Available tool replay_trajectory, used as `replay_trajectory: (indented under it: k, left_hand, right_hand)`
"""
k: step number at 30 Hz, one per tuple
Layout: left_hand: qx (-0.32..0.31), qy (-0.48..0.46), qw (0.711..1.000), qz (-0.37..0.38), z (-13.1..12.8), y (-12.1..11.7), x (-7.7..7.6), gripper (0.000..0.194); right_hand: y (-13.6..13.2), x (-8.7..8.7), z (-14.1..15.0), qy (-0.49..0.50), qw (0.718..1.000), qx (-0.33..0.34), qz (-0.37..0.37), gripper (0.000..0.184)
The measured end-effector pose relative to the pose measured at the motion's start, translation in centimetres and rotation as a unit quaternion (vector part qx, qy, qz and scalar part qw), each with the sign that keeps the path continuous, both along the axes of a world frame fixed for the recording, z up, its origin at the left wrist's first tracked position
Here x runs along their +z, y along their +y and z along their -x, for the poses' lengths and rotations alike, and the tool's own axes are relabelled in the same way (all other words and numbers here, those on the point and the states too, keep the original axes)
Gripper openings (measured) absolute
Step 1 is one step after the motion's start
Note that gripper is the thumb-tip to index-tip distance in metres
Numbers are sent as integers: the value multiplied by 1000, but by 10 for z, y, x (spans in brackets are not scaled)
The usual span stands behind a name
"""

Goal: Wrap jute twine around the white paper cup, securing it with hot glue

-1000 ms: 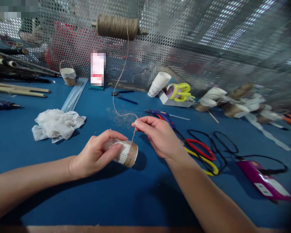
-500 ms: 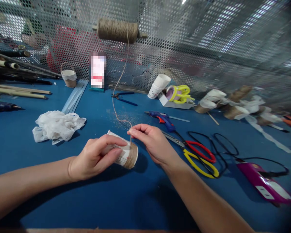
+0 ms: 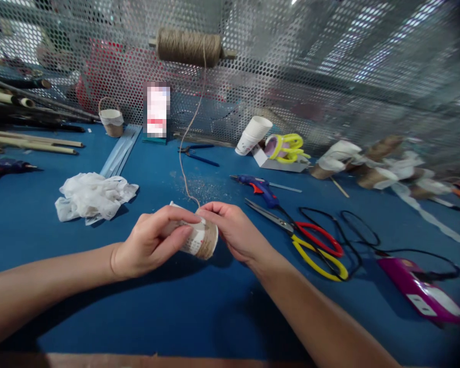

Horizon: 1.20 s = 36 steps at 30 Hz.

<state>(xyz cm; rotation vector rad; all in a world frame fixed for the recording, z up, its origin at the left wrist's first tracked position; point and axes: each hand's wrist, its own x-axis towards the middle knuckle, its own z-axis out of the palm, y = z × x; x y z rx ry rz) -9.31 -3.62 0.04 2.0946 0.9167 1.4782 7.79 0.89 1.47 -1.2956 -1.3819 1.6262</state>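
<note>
My left hand point(image 3: 150, 244) is wrapped round a small paper cup point(image 3: 196, 240) lying on its side, its rim end bound with brown twine. My right hand point(image 3: 234, 231) pinches the twine strand point(image 3: 185, 168) right against the cup's top edge. The strand runs up from there to a twine spool point(image 3: 189, 47) mounted on the perforated metal screen. Both hands hover just above the blue table point(image 3: 199, 312).
Red and yellow scissors point(image 3: 310, 240) lie right of my hands, a blue glue gun point(image 3: 258, 185) behind them, a purple device point(image 3: 421, 298) with black cable further right. Crumpled white plastic point(image 3: 94, 197) lies left. Stacked cups point(image 3: 253, 135), pliers point(image 3: 197, 152), a small basket point(image 3: 111, 122) and bamboo sticks point(image 3: 30, 144) sit behind.
My right hand has moved down and left with the twine, from above the cup to touching its edge. The loose loop of twine has shortened. My left hand kept holding the cup.
</note>
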Motion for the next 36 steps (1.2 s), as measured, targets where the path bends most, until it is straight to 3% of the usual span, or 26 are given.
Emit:
replay_trajectory:
  k: [6, 10, 14, 18, 20, 23, 26, 28, 31, 34, 36]
  left_hand:
    - [27, -94, 989, 115, -4, 2, 3, 11]
    - [-7, -183, 954, 237, -7, 4, 6, 11]
    - [-22, -231, 925, 300, -9, 6, 7, 13]
    - [-19, -243, 922, 300, -7, 11, 6, 15]
    - [-4, -253, 920, 300, -5, 16, 6, 16]
    - [20, -266, 908, 323, -3, 23, 5, 18]
    - [21, -268, 902, 339, -3, 27, 2, 19]
    - [17, -256, 907, 334, -4, 26, 1, 19]
    - [21, -214, 927, 306, -5, 22, 0, 19]
    - [37, -146, 956, 251, -3, 19, -4, 18]
    - [53, -92, 975, 195, -1, 17, -6, 17]
  right_hand:
    - [3, -4, 2, 30, 998, -3, 61, 16]
    - [4, -7, 5, 28, 998, -5, 61, 17]
    - [5, -13, 6, 5, 999, 1, 38, 21]
    - [11, -17, 0, -63, 998, 15, -11, 24]
    - [12, -13, -4, -99, 993, -15, -58, 25]
    - [5, -3, -7, -127, 964, -71, -222, 28]
    - [-8, 4, -3, -163, 916, -26, -366, 23]
    - [-15, 5, 1, -192, 905, 9, -380, 21]
    - [-18, 2, 4, -202, 909, 8, -365, 20]
    - [-16, 2, 3, -164, 931, 8, -325, 18]
    - [-12, 4, 1, -107, 961, 13, -255, 22]
